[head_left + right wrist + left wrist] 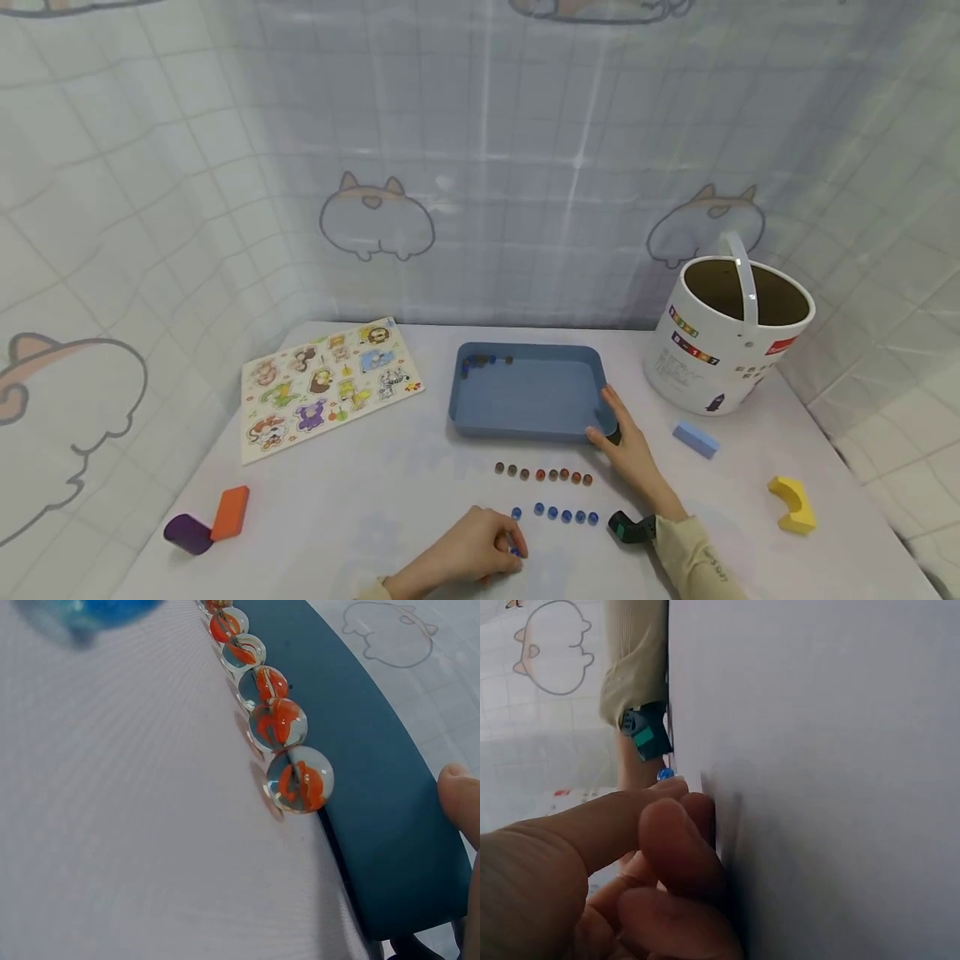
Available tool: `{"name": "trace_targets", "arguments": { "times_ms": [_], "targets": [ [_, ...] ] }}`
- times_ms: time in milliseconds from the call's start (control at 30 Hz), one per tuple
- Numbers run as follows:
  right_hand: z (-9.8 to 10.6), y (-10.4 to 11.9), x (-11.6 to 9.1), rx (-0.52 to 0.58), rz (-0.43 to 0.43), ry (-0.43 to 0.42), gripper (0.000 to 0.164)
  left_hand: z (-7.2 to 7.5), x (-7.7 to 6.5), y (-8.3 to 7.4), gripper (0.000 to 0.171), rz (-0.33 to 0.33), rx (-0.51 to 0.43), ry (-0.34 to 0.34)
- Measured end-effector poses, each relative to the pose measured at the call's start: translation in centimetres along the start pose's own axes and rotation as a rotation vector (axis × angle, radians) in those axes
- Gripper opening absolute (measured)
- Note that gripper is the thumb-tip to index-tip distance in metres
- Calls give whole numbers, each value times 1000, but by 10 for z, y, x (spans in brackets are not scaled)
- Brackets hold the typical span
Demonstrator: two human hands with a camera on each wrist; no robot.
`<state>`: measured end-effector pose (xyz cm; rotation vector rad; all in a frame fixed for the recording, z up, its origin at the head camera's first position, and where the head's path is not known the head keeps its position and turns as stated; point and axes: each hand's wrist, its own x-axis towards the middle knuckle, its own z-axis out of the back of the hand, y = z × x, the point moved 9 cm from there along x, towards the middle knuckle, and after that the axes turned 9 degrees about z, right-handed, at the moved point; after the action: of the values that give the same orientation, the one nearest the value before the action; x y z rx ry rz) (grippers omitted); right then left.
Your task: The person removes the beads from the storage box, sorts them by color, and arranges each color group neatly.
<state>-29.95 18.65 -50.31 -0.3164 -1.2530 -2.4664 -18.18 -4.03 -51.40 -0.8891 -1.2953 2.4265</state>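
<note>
My left hand (480,546) is low over the table, pinching a blue marble (514,551) between thumb and fingertips; the fingers partly cover it. Just beyond lies a row of blue marbles (566,516), with a lone blue one (516,513) at its left end. Farther back runs a row of orange-swirled clear marbles (300,780). My right hand (630,446) rests at the near right corner of a blue-grey tray (525,432), thumb at the front edge and fingers along the right side. Inside the tray, several small marbles (480,361) sit toward the far left.
An animal puzzle board (330,387) lies at the left. In front of it are an orange block (230,512) and a purple cylinder (187,534). At the right stand a white bucket (720,350), a blue block (696,439) and a yellow arch block (793,505).
</note>
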Motion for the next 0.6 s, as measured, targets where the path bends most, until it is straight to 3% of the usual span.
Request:
{"name": "trace_targets", "arguments": {
  "times_ms": [67,300,600],
  "targets": [
    [0,0,0,-1,-3,4,76,6,2,-1,8,-4,-13,-24],
    [2,4,-1,12,5,-14,76,50,20,1,4,-4,-35,-182],
    [-1,4,-1,10,4,-14,77,43,27,10,7,36,-63,-116]
  ]
}}
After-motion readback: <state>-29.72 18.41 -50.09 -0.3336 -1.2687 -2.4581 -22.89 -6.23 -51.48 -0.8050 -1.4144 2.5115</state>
